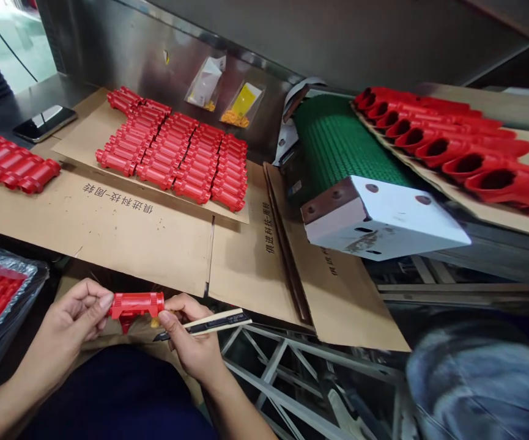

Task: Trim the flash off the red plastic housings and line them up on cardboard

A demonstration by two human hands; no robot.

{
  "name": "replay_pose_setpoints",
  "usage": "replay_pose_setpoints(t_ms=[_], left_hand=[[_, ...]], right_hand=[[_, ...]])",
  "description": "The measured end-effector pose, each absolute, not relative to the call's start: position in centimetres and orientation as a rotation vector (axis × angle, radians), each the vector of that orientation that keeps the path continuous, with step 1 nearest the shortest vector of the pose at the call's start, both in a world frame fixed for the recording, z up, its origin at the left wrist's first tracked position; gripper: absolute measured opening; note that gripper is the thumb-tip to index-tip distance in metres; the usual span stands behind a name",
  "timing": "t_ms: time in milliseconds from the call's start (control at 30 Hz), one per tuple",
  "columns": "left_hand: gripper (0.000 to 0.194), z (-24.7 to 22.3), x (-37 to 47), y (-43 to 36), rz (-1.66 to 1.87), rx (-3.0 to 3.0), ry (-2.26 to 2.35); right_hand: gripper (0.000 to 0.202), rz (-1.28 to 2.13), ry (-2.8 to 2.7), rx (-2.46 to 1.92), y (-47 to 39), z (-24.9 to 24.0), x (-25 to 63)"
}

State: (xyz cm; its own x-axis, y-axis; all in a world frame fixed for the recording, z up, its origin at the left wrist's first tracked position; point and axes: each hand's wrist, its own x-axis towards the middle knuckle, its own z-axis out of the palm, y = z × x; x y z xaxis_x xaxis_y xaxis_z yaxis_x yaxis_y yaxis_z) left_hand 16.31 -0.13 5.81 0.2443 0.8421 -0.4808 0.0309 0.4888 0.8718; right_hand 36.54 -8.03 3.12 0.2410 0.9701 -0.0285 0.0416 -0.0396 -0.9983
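A red plastic tube-shaped part (138,302) with ribbed ends and a small prong below is held over my lap, just off the table's near edge. The fingers of my left hand (74,318) pinch its left end. At its right end, the thumb and fingers of my right hand (197,348) touch the part. The same right hand grips a utility knife (221,321), its handle pointing right and its dark tip toward the part's underside. Something small and yellow (155,322) shows beside the right fingertips; its kind is unclear.
Rows of similar red parts (172,150) lie on cardboard, with more at left near a phone (44,122). A lined bin (11,299) holds red pieces. At right are a green conveyor belt (347,140), larger red tubes (475,153) and a person's blurred denim-clad leg (479,379).
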Motion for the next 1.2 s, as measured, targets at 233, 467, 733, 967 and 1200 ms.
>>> replay_pose_setpoints(t_ms=[233,467,733,967,1200], left_hand=[[0.043,5.4,16.3,-0.2,0.656,0.869,1.124],[0.013,4.7,15.4,0.1,0.814,1.255,1.016],[0.035,4.8,17.2,-0.1,0.841,0.929,1.127],[0.038,5.5,19.7,-0.1,0.903,0.497,1.076],[0.051,5.6,18.3,0.3,0.855,0.606,0.994]], right_hand=[[0.034,0.984,-1.073,-1.391,-8.5,3.0,36.5],[0.023,0.752,-1.148,-1.518,-8.1,3.3,36.5],[0.015,0.700,-1.290,-1.410,-8.1,3.4,35.2],[0.013,0.431,-1.451,-1.319,-7.6,2.8,33.3],[0.028,0.752,-1.208,-1.450,-7.4,3.0,35.3]])
